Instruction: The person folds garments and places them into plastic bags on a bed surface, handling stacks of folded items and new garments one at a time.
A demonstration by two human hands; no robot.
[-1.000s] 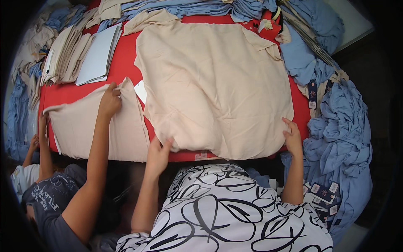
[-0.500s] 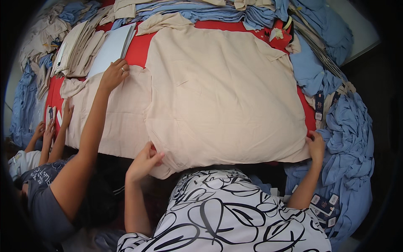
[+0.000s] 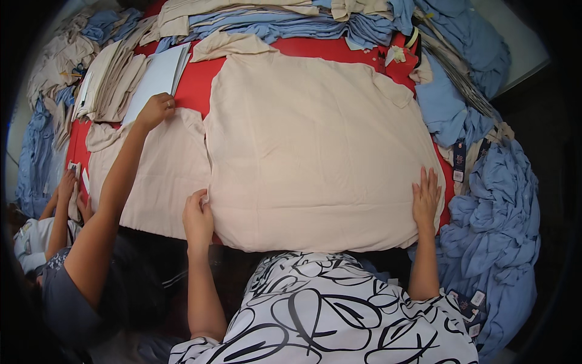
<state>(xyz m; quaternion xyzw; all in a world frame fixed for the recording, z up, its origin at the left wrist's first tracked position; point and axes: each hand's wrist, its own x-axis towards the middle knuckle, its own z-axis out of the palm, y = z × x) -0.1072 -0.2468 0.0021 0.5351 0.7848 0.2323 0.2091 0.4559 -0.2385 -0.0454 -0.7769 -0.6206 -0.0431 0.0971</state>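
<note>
A: Fig. query: step in hand, pls?

B: Prob. smoothing, judging from my remote end. Cream sleeved top (image 3: 321, 158) lies spread on the red counter (image 3: 194, 91), centre of view; hem at near edge, sleeves toward far side.

A: Grip, L vs R?

B: R hand (image 3: 427, 203): flat on the cloth nr its R side, fingers extended, holding nothing. L hand (image 3: 198, 219): fingers + thumb curled close at L side edge; can't tell if cloth is pinched btwn them.

A: Next move calls for?

B: I'd say R palm steadying, L drawing the side edge straight w/ light, even tension; thin cloth could crease. Mind the adj. cream garment (image 3: 160, 173), w/ a co-worker's hand (image 3: 156, 110) at its far edge: the two cloths meet or overlap nr my L, can't tell which.

A: Labels, writing?

B: Dark hang tags (image 3: 459, 161) by the blue garments (image 3: 491, 212), far R: pale lettering + white stickers; more tags lower R. Wording not reproduced here. White card sheets (image 3: 156, 79), upper L: no print that I can see.
</note>
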